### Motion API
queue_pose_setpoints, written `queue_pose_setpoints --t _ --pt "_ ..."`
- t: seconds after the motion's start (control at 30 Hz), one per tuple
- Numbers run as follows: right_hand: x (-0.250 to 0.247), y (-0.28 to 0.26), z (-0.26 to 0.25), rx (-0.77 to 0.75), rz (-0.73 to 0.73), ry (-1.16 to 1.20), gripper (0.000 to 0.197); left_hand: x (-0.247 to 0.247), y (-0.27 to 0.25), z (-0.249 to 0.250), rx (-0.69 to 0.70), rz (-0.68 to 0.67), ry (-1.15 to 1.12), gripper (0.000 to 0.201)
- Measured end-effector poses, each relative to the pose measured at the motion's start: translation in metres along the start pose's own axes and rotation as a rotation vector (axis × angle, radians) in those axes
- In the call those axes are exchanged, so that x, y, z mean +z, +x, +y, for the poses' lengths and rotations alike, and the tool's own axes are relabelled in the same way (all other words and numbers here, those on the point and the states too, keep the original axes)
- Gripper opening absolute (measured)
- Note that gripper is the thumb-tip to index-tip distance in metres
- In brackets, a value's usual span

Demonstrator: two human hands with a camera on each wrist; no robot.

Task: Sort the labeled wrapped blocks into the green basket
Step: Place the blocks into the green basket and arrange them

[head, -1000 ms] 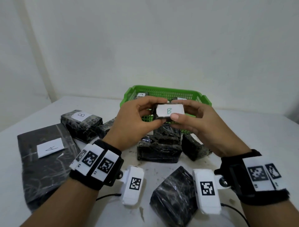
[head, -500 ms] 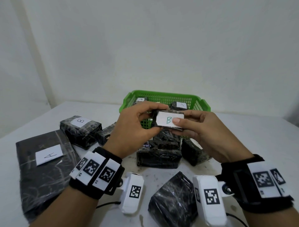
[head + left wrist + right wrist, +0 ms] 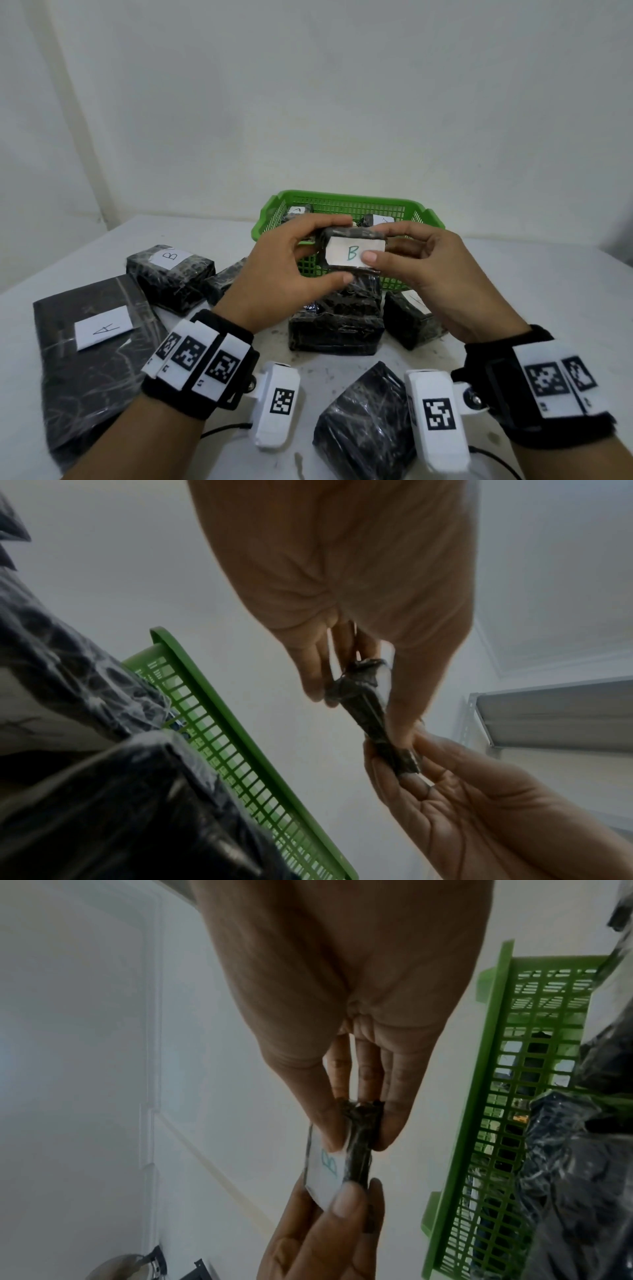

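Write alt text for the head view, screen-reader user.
Both hands, left hand and right hand, pinch a thin black wrapped block with a white label reading B, held up in front of a green basket on a white table. More black wrapped blocks lie on the table, and two are in the basket.

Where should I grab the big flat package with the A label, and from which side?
Judging by its pose, take the flat A package by its near-left edge, from the left. It lies flat on the table; its far corner abuts the B block.
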State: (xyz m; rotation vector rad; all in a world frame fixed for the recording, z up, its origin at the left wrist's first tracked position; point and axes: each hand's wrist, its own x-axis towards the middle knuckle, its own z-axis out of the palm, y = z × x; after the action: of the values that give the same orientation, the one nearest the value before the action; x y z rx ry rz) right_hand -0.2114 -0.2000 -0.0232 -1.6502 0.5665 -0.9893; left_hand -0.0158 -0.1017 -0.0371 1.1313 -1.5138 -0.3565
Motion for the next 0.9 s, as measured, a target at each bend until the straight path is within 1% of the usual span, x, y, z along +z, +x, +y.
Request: queue_pose_setpoints --t 0.03,0.1,0.13,0.2,0.27,0.33,0.47,0.53,0.7,0.9 --pt "-0.001 0.000 0.000 -0.022 0.006 -0.024 0.039 0.001 -0.001 0.000 -0.026 -0.014 -0.021 0.058" --pt "-0.001 -0.001 0.000 -0.040 -0.011 -0.040 0.040 0.003 -0.001 0.000 -0.056 0.016 -0.058 0.048" --pt "0.000 -0.001 -0.001 -0.041 -0.026 -0.042 0.043 0.002 -0.001 0.000 -0.063 0.040 -0.063 0.043" --pt "0.000 0.000 -0.001 -0.024 -0.042 -0.027 0.051 0.001 0.000 0.000 -0.058 0.064 -0.066 0.040" --pt "0.002 0.001 -0.001 0.033 -0.050 0.040 0.056 0.001 0.000 0.001 -0.024 0.066 -0.059 0.042" --pt "0.004 0.001 -0.001 0.086 -0.078 0.097 0.055 0.002 -0.001 0.002 0.027 0.045 -0.029 0.044" --pt "0.008 0.000 0.003 0.090 -0.083 0.093 0.042 0.004 -0.001 0.002 0.110 -0.003 0.034 0.043" --pt "0.007 0.001 0.005 0.095 -0.084 0.106 0.042 0.003 -0.001 0.002 0.125 -0.005 0.052 0.042" --pt "-0.003 0.003 0.002 0.124 -0.126 0.139 0.051 -0.001 0.001 0.000 0.129 0.030 0.076 0.043" --pt "0.002 0.003 0.006 0.101 -0.098 0.120 0.048 0.002 0.001 0.001 0.137 0.016 0.095 0.041"
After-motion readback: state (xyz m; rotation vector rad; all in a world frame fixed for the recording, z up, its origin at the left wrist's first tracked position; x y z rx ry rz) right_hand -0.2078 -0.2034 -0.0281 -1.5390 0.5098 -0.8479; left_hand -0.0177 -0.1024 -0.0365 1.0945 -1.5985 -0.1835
